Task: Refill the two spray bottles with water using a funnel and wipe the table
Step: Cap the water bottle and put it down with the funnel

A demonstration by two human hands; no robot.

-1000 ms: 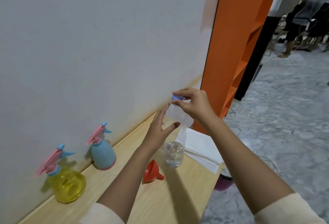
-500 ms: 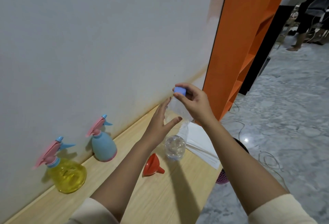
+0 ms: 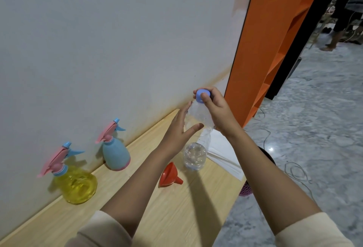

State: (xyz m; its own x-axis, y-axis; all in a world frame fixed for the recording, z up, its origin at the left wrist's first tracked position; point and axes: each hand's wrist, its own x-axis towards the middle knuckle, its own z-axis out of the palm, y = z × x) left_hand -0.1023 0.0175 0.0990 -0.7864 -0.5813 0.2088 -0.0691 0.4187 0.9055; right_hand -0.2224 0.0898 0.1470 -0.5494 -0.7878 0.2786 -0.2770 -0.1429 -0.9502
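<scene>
Head view, centre frame. Item: clear water bottle (image 3: 195, 155), long axis running from its base at lower centre up to the blue cap (image 3: 201, 95); whether the base rests on the wooden table (image 3: 176, 217) cannot be told. Right hand (image 3: 218, 113): fingertips pinching the cap. Left hand (image 3: 176, 131): fingers straight against the bottle's side, not wrapped. Red funnel (image 3: 169, 174): just left of the base. Yellow spray bottle (image 3: 75, 186) and blue spray bottle (image 3: 115, 154): well left, heads on. Judged step: uncapping.

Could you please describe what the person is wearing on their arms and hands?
Both arms have plain cream sleeves. The left sleeve and right sleeve end near the elbows, leaving the forearms bare. The left hand and right hand are bare too: no gloves, rings, watch or bracelet show.
</scene>
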